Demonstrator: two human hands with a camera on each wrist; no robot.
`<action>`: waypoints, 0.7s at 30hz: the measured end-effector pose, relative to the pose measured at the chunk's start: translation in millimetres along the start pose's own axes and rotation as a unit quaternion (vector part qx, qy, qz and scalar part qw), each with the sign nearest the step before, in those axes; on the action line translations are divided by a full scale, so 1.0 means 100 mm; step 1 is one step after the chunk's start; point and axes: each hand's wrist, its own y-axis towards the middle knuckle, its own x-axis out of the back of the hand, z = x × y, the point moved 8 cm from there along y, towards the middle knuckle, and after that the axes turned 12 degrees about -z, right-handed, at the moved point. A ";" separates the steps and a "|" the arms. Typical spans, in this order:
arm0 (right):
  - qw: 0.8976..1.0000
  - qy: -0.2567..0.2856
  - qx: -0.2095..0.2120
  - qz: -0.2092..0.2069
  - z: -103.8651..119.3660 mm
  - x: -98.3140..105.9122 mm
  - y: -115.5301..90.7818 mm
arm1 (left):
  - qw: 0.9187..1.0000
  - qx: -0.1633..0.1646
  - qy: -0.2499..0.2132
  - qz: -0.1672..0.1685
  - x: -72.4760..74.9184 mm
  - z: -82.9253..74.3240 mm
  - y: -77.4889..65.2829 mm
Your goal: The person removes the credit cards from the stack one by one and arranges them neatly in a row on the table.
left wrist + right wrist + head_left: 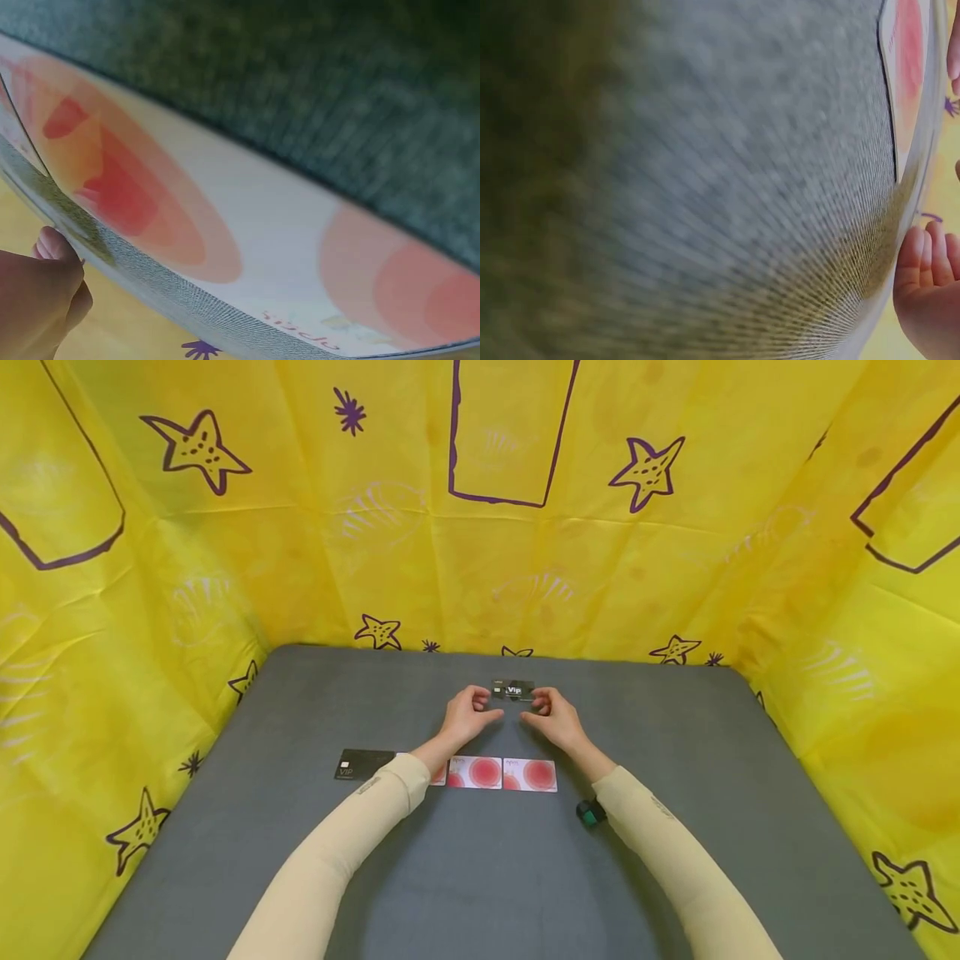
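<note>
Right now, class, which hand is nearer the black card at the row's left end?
Left. The left hand is beyond and right of that black card; the right hand is farther right.

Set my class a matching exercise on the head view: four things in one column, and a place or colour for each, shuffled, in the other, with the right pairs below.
Things
1. Far dark card
2. Near dark card
3. Black-and-green object
4. Curtain

Places and colours
A. Beside the right sleeve
B. Yellow, with purple-outlined stars
C. Between the left hand and the right hand
D. At the left end of the card row

Right pairs: 1-C, 2-D, 3-A, 4-B.
</note>
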 end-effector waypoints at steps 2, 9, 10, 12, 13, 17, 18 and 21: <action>1.000 -0.002 -0.002 -0.001 -0.01 0.00 0.02 | 1.000 0.003 0.000 -0.002 -0.01 0.01 0.02; 1.000 -0.011 -0.003 -0.003 -0.03 -0.02 0.12 | 1.000 0.000 0.001 -0.007 -0.02 0.02 0.10; 1.000 -0.012 -0.003 -0.004 -0.04 -0.02 0.14 | 1.000 -0.002 0.001 -0.008 -0.02 0.02 0.11; 1.000 -0.012 -0.004 -0.006 -0.05 -0.02 0.17 | 1.000 -0.007 0.006 -0.010 -0.02 0.02 0.14; 1.000 -0.013 -0.004 -0.008 -0.05 -0.02 0.18 | 1.000 -0.006 0.007 -0.010 -0.02 0.02 0.15; 1.000 -0.021 -0.004 -0.011 -0.06 -0.03 0.22 | 1.000 -0.003 0.014 -0.011 -0.03 0.02 0.19; 1.000 -0.023 -0.004 -0.012 -0.06 -0.04 0.23 | 1.000 -0.002 0.015 -0.010 -0.03 0.02 0.20; 0.999 -0.033 -0.005 -0.012 -0.07 -0.05 0.27 | 1.000 -0.005 0.024 -0.006 -0.05 0.03 0.23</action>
